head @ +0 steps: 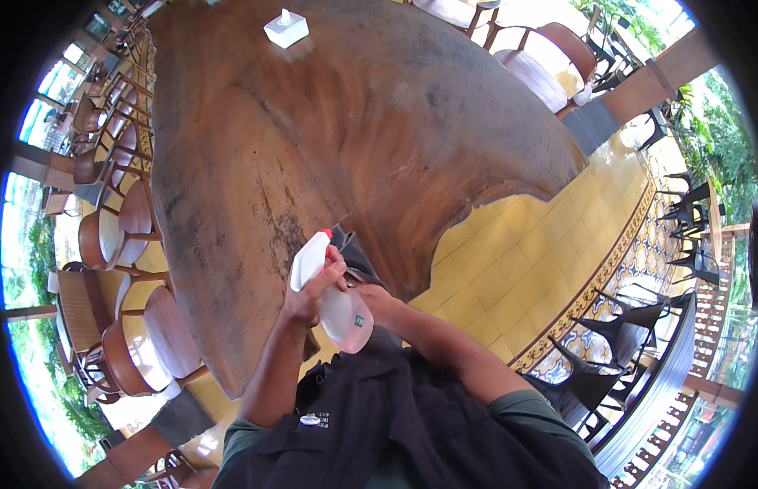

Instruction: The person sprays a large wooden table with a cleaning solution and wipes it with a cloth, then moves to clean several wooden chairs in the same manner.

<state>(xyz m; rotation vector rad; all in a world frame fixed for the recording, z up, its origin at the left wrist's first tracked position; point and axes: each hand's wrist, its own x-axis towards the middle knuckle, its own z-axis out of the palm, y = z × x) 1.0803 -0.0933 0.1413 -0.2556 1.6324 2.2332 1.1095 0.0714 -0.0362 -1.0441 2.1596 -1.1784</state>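
Just in front of my body, my left hand (305, 301) grips a spray bottle (347, 321) around its neck. The bottle has a white spray head with a red nozzle, and its translucent body holds pinkish liquid and bears a small green label. My right hand (371, 298) is close behind the bottle, its fingers partly hidden. A dark cloth (357, 257) is bunched at those fingers, over the near part of a large wooden slab table (379, 134). The tabletop is brown with dark grain and a wavy natural edge.
A white tissue box (286, 29) stands on the table's far part. Wooden chairs (134, 214) line the left side, and another chair (538, 67) is at the far right. Yellow floor tiles (507, 257) and black metal chairs (617, 324) lie to the right.
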